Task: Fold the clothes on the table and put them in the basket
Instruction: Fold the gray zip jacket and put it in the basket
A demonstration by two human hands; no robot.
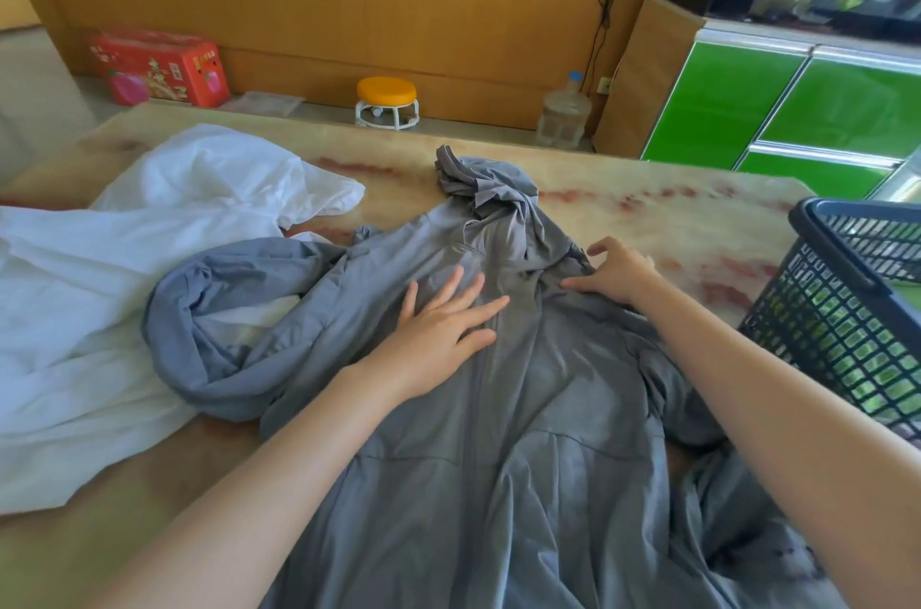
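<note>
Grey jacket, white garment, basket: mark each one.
grey jacket [528, 409]: head view, front panel near the zip.
white garment [75, 309]: head view, crumpled middle.
basket [807, 309]: head view, mesh side wall.

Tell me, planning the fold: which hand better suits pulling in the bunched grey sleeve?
Left, probably: left hand lies flat on the grey hooded jacket beside that sleeve; right hand is farther.

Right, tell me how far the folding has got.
Nothing looks done: no folded clothes show in the basket. In hand: the grey hooded jacket lies spread on the table, unfolded, left hand flat on its chest, right hand at its shoulder. Left: fold it, then the crumpled white garment, and basket both.
</note>
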